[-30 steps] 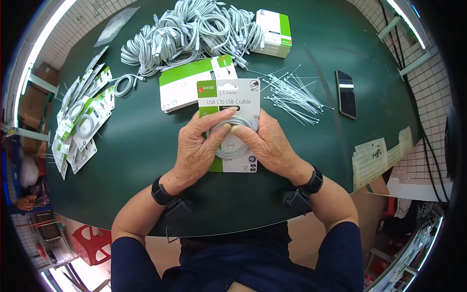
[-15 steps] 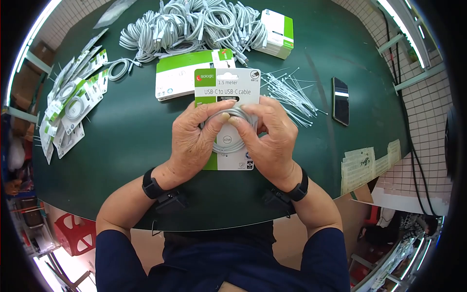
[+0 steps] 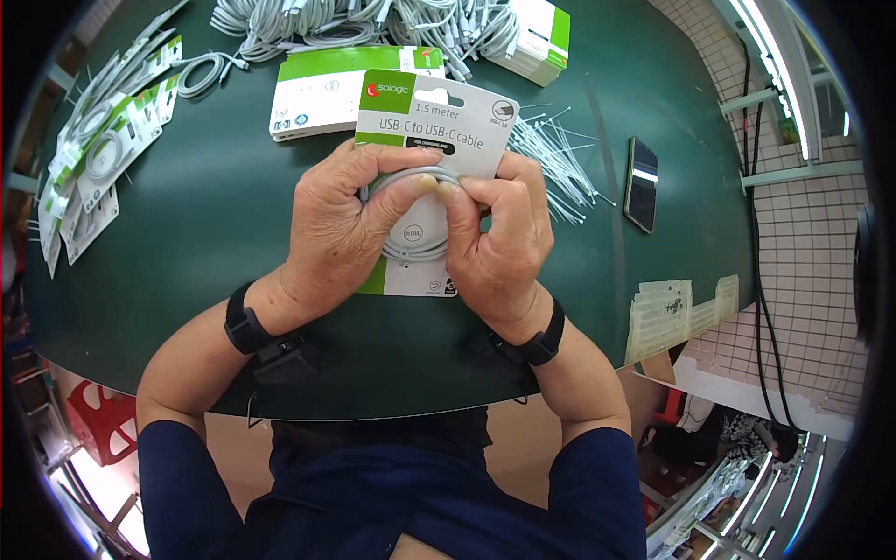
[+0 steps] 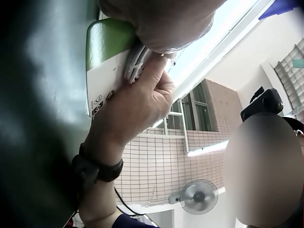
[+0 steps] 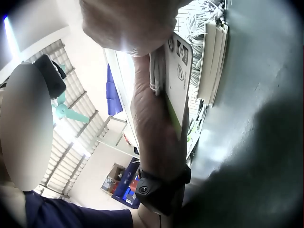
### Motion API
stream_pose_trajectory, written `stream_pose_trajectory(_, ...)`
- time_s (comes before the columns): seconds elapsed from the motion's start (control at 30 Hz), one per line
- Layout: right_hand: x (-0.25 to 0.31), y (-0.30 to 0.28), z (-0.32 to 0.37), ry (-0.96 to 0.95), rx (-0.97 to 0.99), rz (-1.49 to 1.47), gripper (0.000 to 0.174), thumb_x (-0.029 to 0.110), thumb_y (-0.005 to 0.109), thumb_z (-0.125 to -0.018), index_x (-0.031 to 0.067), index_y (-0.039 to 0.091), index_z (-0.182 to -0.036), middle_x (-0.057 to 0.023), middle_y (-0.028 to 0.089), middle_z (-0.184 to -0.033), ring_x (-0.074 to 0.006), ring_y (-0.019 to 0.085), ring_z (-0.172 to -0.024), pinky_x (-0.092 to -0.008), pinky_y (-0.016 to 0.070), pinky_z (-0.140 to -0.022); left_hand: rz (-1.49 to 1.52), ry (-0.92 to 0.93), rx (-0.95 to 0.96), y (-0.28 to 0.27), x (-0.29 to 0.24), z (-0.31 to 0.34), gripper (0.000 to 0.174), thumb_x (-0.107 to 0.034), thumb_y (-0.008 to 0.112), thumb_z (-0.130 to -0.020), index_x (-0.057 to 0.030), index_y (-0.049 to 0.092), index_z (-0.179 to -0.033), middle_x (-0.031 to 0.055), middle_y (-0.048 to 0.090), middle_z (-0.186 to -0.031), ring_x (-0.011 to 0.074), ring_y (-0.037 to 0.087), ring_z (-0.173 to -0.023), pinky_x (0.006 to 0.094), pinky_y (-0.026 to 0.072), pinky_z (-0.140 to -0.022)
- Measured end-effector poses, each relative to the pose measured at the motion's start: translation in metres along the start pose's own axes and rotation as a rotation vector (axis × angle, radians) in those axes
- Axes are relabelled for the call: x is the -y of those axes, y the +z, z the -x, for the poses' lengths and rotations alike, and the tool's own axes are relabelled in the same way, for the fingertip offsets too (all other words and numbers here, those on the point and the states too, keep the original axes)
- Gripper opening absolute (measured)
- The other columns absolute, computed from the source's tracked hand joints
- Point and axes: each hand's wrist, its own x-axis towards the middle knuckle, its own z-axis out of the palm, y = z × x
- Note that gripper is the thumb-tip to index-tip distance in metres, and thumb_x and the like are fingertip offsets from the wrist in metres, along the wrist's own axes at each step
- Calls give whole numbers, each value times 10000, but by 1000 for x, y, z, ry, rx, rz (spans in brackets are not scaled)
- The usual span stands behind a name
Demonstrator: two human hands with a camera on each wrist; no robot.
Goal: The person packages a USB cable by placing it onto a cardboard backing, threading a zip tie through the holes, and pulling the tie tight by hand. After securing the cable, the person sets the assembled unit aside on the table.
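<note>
A white and green retail card (image 3: 392, 126), printed "USB-C to USB-C cable", is held upright over the table with a coiled white USB-C cable (image 3: 420, 252) lying against its front. My left hand (image 3: 338, 210) grips the card and coil from the left, its index finger stretched across the coil's top and its thumb on the cable. From the right, my right hand (image 3: 504, 243) pinches the coil, thumb tip beside the left thumb and index finger bent. In the left wrist view the cable (image 4: 136, 64) stands out from the card face. The fingers behind the card are hidden.
Behind the card lie a stack of flat cards (image 3: 317, 93), a big heap of white cables (image 3: 373, 23) and another card stack (image 3: 537, 42). Loose white cable ties (image 3: 560, 163) and a phone (image 3: 641, 185) are to the right. Carded cables (image 3: 103, 154) pile up at left.
The card has tilted, its top leaning right. My right index finger has come round to the front by the coil's top. The head view has shifted, so the table appears farther left and up.
</note>
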Motion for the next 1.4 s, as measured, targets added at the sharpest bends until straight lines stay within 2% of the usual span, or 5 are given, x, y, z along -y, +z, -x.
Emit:
stream_pose_trajectory(0.27,-10,-3,1,236,104,-233,230,34,832,-904,-19,685,-1072,-113,681,-1053,-120,647,-769,-254,541,-645,-38,32,6,-4,-3,-8,229,-63,737,-985,-46,769,-1211,146,722,-1165,221,715,-1057,321,567,-922)
stream_pose_trajectory(0.57,-3,-18,-2,292,151,-463,335,-11,819,-899,-39,673,-1199,-123,690,-1126,-135,706,-899,-260,595,-728,5,184,103,-11,5,-4,287,-5,711,-986,-73,760,-1260,161,689,-1255,258,709,-1118,347,569,-950)
stream_pose_trajectory(0.67,10,-17,-7,524,51,-711,409,-25,829,-883,-74,651,-1248,-150,696,-1167,-157,725,-958,-272,615,-786,-2,213,74,-10,9,-3,297,10,704,-986,-81,763,-1262,158,691,-1247,259,707,-1120,347,572,-944)
stream_pose_trajectory(1.2,-22,-17,-7,1087,257,-1221,308,44,838,-903,-36,723,-1178,-95,772,-1014,-115,711,-898,-271,589,-796,-55,138,53,-11,13,-2,256,8,744,-956,-100,783,-1185,133,714,-1222,230,717,-1078,332,588,-915)
stream_pose_trajectory(1.4,-23,-19,-9,1070,309,-1141,237,105,802,-952,-34,728,-1130,-72,764,-1009,-98,687,-851,-238,550,-753,40,54,43,-9,12,-6,248,11,735,-961,-83,777,-1188,131,710,-1219,233,718,-1094,329,586,-922)
